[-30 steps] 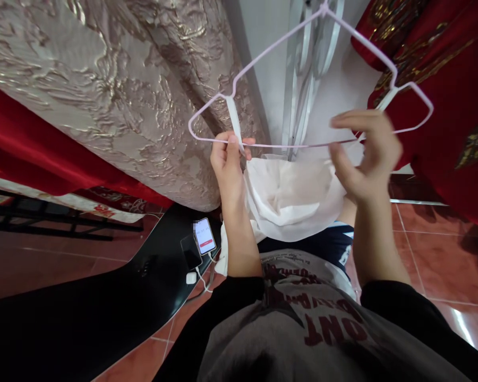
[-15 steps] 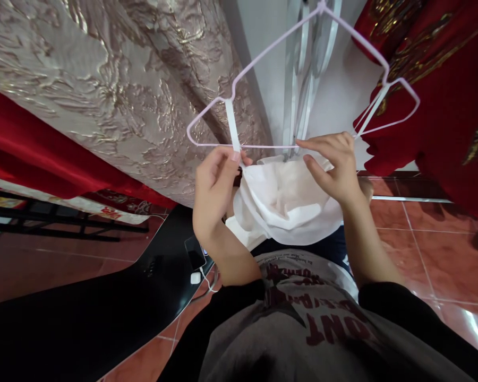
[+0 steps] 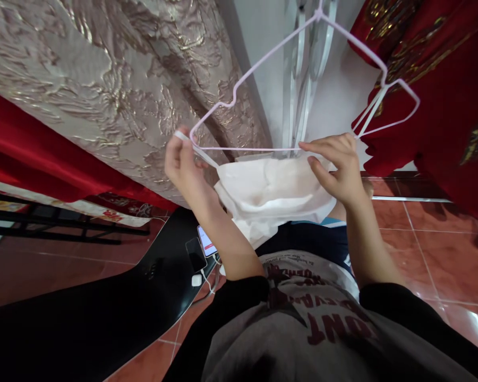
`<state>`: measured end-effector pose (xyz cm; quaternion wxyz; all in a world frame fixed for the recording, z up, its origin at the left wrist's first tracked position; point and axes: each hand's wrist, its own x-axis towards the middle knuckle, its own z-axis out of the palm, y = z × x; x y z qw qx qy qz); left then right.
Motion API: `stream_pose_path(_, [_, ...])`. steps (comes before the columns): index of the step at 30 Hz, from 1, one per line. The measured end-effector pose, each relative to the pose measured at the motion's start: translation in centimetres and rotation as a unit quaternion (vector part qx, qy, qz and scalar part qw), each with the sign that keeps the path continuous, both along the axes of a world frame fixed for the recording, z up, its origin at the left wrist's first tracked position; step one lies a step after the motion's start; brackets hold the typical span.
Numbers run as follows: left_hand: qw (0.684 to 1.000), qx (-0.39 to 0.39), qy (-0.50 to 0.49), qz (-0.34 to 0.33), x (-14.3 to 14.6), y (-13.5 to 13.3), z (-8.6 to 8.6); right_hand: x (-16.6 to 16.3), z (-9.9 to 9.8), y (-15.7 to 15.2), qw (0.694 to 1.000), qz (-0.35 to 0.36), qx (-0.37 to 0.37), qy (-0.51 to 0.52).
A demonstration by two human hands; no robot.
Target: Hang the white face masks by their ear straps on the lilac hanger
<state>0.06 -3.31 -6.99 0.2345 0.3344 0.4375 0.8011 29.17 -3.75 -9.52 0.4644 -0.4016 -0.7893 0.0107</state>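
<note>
A pale pink clothes hanger hangs in front of me, its top cut off by the frame edge. Below its bottom bar bunches a thin white garment with narrow straps. One strap loops over the hanger's right shoulder notch. At the hanger's left end, my left hand is closed on the other strap, which is off the left notch and drawn out to the tip. My right hand is at the bar's right part, index finger stretched along it and thumb apart; its other fingers are partly hidden.
A beige embossed curtain hangs at left, red cloth with gold embroidery at right. Pale metal bars stand behind the hanger. On a black glossy surface at lower left lie two phones, the dark one with a cable.
My left hand has moved left with the strap, taking it out of the left notch to the hanger's tip. The garment spreads leftward. A lit phone now shows. My right hand has hardly moved.
</note>
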Motion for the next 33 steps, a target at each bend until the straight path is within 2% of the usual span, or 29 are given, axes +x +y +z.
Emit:
stream_pose_path(3, [0.995, -0.044, 0.022, -0.085, 1.2, -0.5, -1.2, -0.9, 0.1, -0.4, 1.0, 0.005, -0.002, -0.002])
stream_pose_path(5, [0.989, -0.032, 0.017, -0.142, 2.8, -0.9, -1.1, -1.2, 0.3, -0.7, 1.0, 0.005, -0.003, -0.003])
stream_pose_path(8, [0.986, -0.005, 0.001, -0.164, 4.8, -1.4, -0.5, -0.8, 0.6, -0.8, 1.0, 0.007, -0.008, 0.01])
stream_pose_path(11, [0.983, 0.029, -0.014, -0.18, 5.6, -1.4, -0.5, 0.9, 0.8, -0.1, 0.99, -0.026, 0.057, 0.128])
stream_pose_path(13, [0.982, 0.042, -0.017, -0.185, 5.5, -1.3, -0.7, 2.5, 1.0, 0.8, 0.964, -0.07, 0.086, 0.24])
stream_pose_path(15, [0.983, 0.042, -0.01, -0.18, 5.3, -1.0, -1.0, 3.9, 1.6, 1.5, 0.943, -0.095, 0.025, 0.318])
stream_pose_path(18, [0.984, 0.045, -0.006, -0.172, 5.1, -0.7, -1.5, 4.6, 3.4, 1.4, 0.924, -0.088, -0.146, 0.341])
stream_pose_path(19, [0.985, 0.046, -0.006, -0.169, 5.0, -0.6, -1.6, 4.4, 4.1, 1.0, 0.92, -0.088, -0.176, 0.339])
stream_pose_path(21, [0.986, 0.043, -0.002, -0.163, 4.9, -0.4, -1.8, 3.5, 5.6, 0.2, 0.916, -0.085, -0.19, 0.342])
stream_pose_path(24, [0.986, 0.036, 0.002, -0.162, 4.8, -0.3, -1.9, 2.1, 7.2, -0.3, 0.918, -0.053, -0.131, 0.369])
stream_pose_path(27, [0.984, 0.035, -0.001, -0.177, 4.6, -0.2, -2.0, 2.4, 7.4, 1.4, 0.923, -0.011, -0.033, 0.384])
stream_pose_path(30, [0.981, 0.04, -0.012, -0.188, 4.5, -0.2, -2.1, 5.9, 6.2, 4.8, 0.912, 0.008, 0.073, 0.404])
stream_pose_path(31, [0.98, 0.044, -0.015, -0.191, 4.4, -0.1, -2.1, 7.7, 5.5, 5.9, 0.9, 0.014, 0.114, 0.421])
stream_pose_path(33, [0.979, 0.052, -0.019, -0.198, 4.4, -0.1, -2.0, 11.3, 4.0, 7.3, 0.881, -0.004, 0.144, 0.45])
